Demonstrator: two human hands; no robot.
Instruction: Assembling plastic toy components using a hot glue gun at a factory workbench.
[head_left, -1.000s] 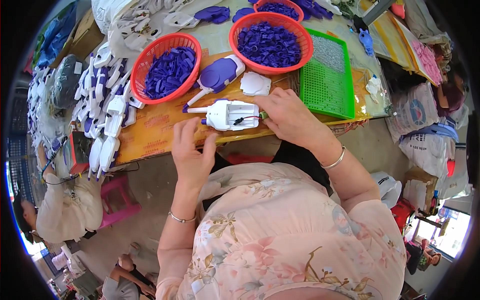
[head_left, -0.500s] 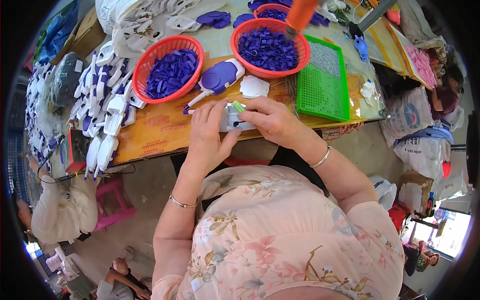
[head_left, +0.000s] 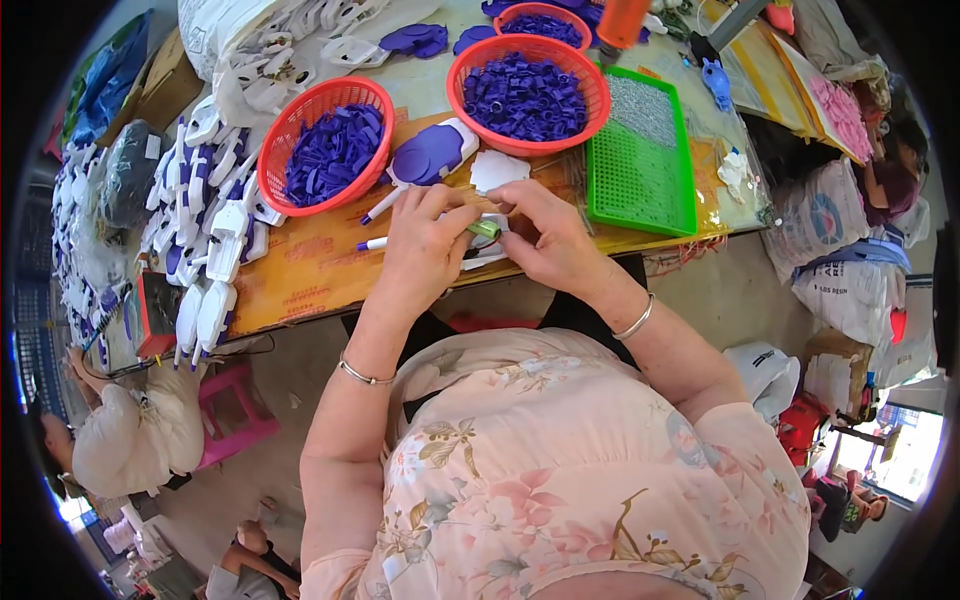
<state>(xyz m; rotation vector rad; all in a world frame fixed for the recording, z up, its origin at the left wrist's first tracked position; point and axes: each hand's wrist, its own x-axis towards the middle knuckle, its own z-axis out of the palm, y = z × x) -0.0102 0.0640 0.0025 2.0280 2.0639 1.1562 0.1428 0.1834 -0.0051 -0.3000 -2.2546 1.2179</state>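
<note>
1. Head view: left hand [head_left: 425, 250] and right hand [head_left: 545, 240] meet at the table [head_left: 300, 270] edge, both grips clamped on a white plastic part [head_left: 487, 245] with a green piece [head_left: 485, 229].
2. Red baskets [head_left: 300, 120] of purple pieces and a green tray [head_left: 640, 170] sit behind the hands.

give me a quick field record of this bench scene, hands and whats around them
left hand: on a white plastic piece at the table edge
right hand: on the same piece, by a small green part
behind hands: purple-and-white shell
baskets: two red baskets of purple parts
right side: green tray
left side: rows of white assembled units
</note>
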